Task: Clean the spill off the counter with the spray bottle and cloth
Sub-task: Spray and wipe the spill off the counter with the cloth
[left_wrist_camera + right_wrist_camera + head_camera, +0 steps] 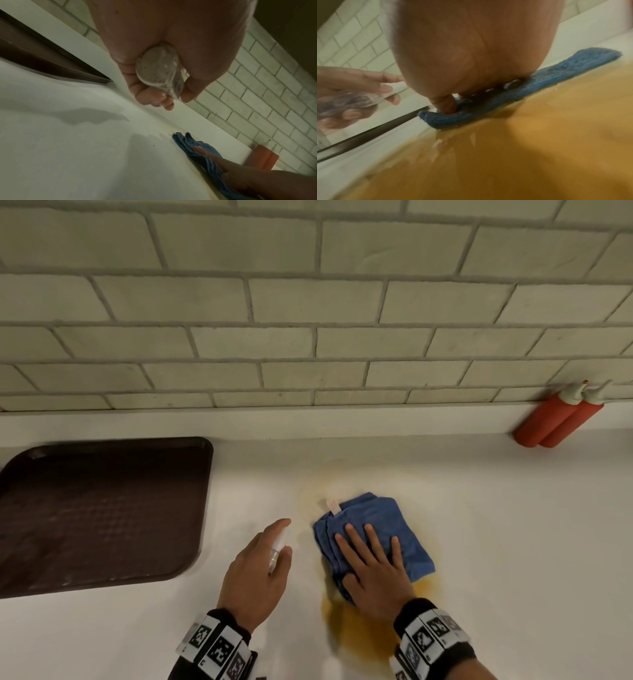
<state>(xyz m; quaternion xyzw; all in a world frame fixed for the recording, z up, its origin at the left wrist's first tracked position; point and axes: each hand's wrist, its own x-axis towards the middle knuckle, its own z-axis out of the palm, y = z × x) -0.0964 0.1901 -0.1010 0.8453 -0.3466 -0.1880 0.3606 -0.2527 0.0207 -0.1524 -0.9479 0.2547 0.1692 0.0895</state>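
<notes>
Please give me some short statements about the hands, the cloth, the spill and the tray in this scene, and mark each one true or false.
1. The right hand presses flat on the blue cloth. True.
2. The left hand is empty. False: it grips the spray bottle.
3. The orange spill is fully wiped away. False: much remains on the counter.
4. The brown tray lies left of the cloth. True.
5. The two red bottles stand on the tray. False: they are by the wall, far right.
</notes>
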